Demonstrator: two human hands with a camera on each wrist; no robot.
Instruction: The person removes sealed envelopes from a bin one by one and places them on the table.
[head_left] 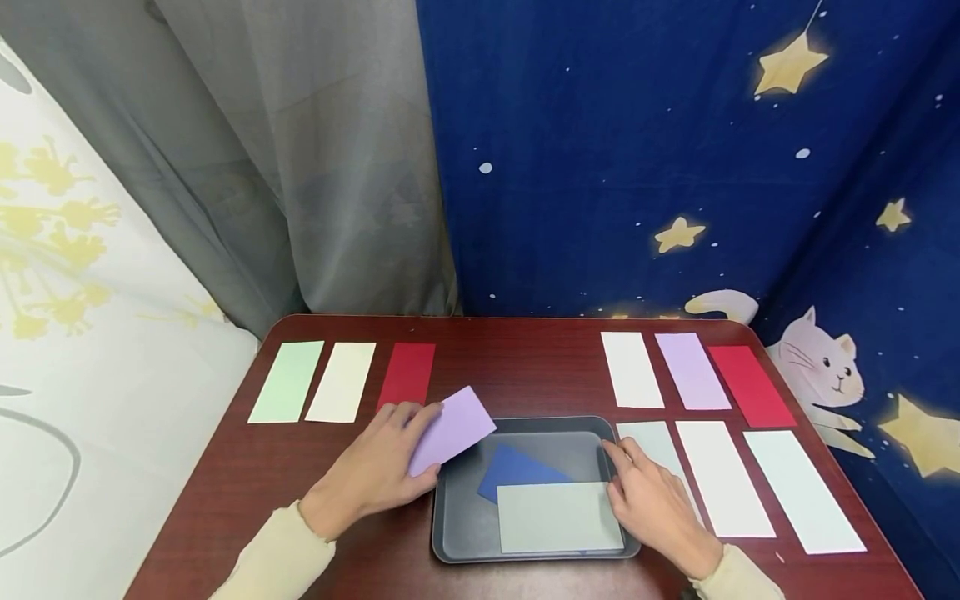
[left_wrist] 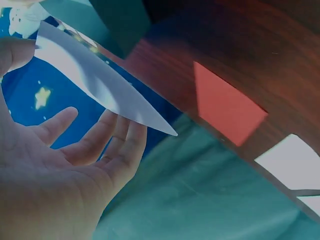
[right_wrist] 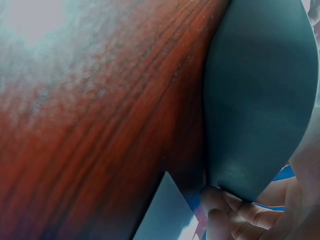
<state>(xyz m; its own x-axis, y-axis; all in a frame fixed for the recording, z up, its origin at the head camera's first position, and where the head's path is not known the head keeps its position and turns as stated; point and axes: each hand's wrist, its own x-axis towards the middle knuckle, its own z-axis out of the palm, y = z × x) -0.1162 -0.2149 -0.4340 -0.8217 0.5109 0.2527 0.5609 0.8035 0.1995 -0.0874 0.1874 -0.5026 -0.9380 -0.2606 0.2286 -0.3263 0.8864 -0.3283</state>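
My left hand (head_left: 375,467) holds a lavender paper card (head_left: 463,427) by its edge, between thumb and fingers. The card is raised and tilted over the tray's far left corner. In the left wrist view it looks bowed, with the thumb at one end. A dark grey metal tray (head_left: 457,508) lies on the table. My right hand (head_left: 652,500) grips its right rim near the far corner, fingers curled at the edge. Inside the tray lies a blue card (head_left: 510,471), partly covered by a pale grey-green card (head_left: 561,518) whose right end is by my right thumb.
On the table (head_left: 315,467), mint (head_left: 287,382), cream (head_left: 341,382) and red (head_left: 408,371) cards line up at the left. Two rows of white (head_left: 632,369), lavender (head_left: 692,371), red (head_left: 752,385) and pale (head_left: 805,492) cards lie at the right. Curtains (head_left: 360,167) hang behind.
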